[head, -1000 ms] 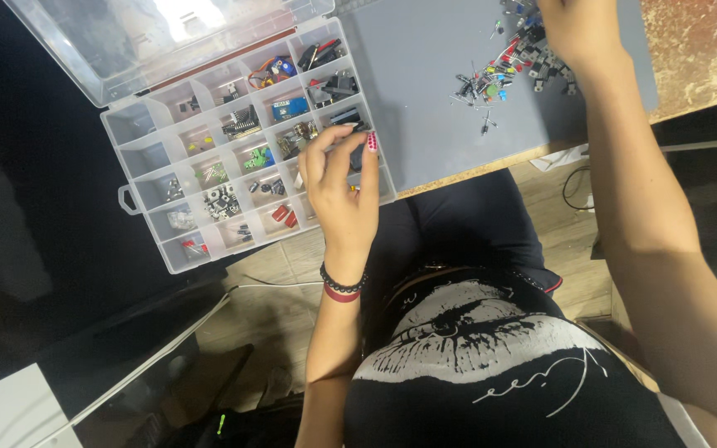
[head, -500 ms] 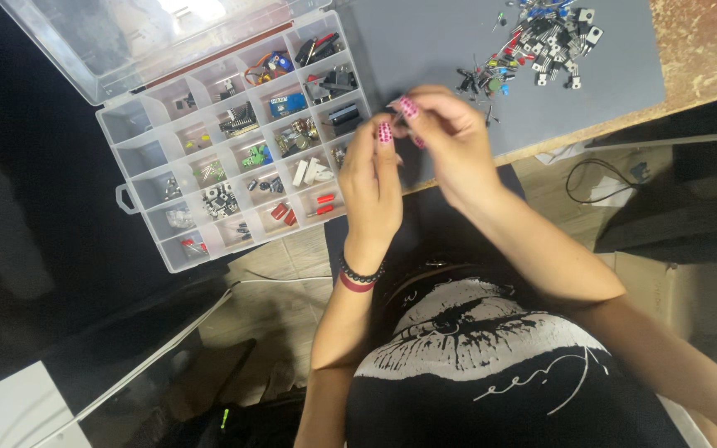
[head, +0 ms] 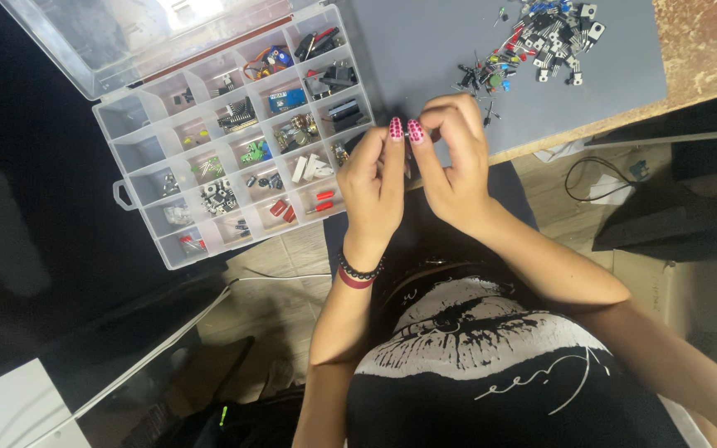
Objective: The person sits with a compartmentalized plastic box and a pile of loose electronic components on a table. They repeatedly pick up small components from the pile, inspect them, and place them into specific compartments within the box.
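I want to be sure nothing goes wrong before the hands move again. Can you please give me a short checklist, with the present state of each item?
1. Left hand and right hand meet at the fingertips: ok.
2. What the fingertips pinch is identifiable: cannot tell, too small.
3. Organizer box lid open, compartments reachable: ok.
4. Box fully supported: not ok, its near corner seems to overhang the edge.
5. Loose pile of components lies on the grey mat, away from the edge: ok.
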